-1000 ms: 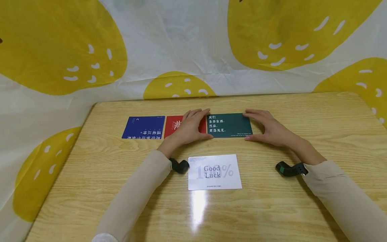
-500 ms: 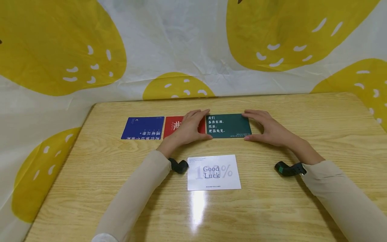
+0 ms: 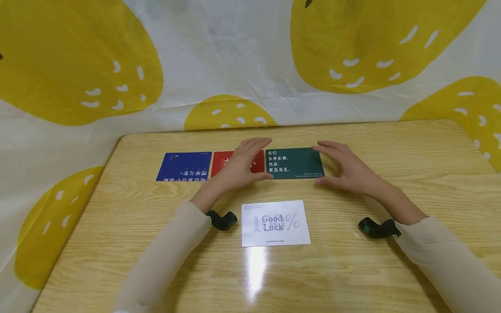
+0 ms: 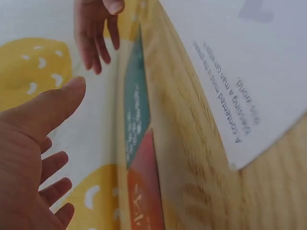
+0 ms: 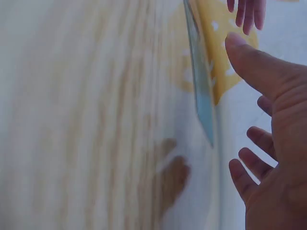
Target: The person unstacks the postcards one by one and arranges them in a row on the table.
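Note:
A dark green card (image 3: 295, 163) with white lettering lies at the right end of a row of cards. My left hand (image 3: 239, 167) hovers over the red card (image 3: 222, 156) and partly hides it, its thumb and fingers spread near the green card's left end. At the other end, my right hand (image 3: 348, 168) is held with thumb and fingers apart around the corners. Both wrist views show the hands holding nothing, above the table. A blue card (image 3: 184, 166) is leftmost in the row. Nearer to me lies a white "Good Luck" card (image 3: 275, 235).
The cards lie on a wooden table (image 3: 344, 269) with a bright reflection below the white card. Behind its far edge hangs a white cloth (image 3: 235, 52) with a yellow fruit pattern. Black camera mounts are strapped to both wrists.
Both hands have come away from the green card's edges, the left shifting slightly left and uncovering more of the red card. The cards keep their places.

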A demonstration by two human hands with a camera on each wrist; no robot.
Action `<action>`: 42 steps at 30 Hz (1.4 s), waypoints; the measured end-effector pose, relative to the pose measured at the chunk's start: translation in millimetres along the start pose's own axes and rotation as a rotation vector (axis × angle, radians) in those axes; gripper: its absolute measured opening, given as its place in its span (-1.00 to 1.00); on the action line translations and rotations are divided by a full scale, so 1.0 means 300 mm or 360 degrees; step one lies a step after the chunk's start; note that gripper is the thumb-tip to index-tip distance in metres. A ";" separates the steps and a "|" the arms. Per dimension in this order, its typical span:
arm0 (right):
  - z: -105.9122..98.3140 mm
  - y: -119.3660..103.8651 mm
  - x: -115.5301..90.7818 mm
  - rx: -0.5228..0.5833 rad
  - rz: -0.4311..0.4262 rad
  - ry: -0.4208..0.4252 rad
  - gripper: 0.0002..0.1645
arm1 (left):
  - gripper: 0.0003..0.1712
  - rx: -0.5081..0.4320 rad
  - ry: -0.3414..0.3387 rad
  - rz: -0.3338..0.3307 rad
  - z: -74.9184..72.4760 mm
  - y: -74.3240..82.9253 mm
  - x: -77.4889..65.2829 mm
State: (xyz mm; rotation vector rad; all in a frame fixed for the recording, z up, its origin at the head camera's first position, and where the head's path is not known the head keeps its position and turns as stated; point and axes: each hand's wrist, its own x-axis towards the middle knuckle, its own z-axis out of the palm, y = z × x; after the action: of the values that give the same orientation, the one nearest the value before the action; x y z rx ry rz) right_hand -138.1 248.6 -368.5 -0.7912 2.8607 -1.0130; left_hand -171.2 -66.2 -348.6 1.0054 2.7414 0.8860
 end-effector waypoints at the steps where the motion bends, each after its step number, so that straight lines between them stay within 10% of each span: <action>1: -0.001 -0.009 -0.006 -0.0005 -0.0019 0.0010 -0.01 | 0.02 -0.0021 0.0017 0.0006 -0.007 0.004 -0.016; 25: 0.097 -0.256 -0.212 0.0103 -0.0186 0.0019 0.06 | 0.11 -0.0428 0.0105 -0.0003 0.048 0.082 -0.410; 42: 0.207 -0.285 -0.274 0.0169 -0.0096 -0.0052 0.09 | 0.23 -0.0403 0.0002 -0.0053 0.133 0.061 -0.475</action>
State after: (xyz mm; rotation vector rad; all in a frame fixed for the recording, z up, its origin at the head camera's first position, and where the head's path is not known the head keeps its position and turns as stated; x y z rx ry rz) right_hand -16.7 193.4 -380.2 -0.8816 2.7451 -1.1366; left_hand -39.1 -123.3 -387.1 0.9083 2.5536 1.1908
